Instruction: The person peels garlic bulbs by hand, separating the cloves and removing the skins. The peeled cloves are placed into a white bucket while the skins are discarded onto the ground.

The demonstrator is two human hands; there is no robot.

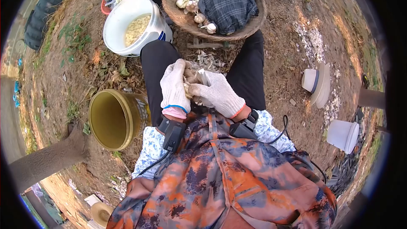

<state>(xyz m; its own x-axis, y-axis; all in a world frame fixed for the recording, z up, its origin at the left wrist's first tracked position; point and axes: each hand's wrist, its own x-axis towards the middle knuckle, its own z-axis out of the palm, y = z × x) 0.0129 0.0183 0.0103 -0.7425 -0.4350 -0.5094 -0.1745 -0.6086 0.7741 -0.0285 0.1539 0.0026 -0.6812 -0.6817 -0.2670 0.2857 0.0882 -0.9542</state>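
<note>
My left hand (pixel 174 85) and my right hand (pixel 218 94), both in white knit gloves, meet over my lap. Between them is a garlic bulb (pixel 187 88), largely hidden by the gloves. My left fingers curl round it from the left, and my right thumb presses in from the other side. A pale stub (pixel 202 76) sticks up by my right fingers. Garlic skins (pixel 207 61) litter the ground just beyond the hands. Whole garlic bulbs (pixel 199 18) lie in a round woven basket (pixel 171 12) ahead, beside a dark checked cloth (pixel 227 6).
At front left, a white bucket (pixel 113 29) holds peeled cloves (pixel 137 29). An olive-yellow bucket (pixel 127 114) lies left of my knees. A straw hat (pixel 320 85) and a white tub (pixel 341 135) are on the right. A trunk (pixel 51 161) slants at lower left.
</note>
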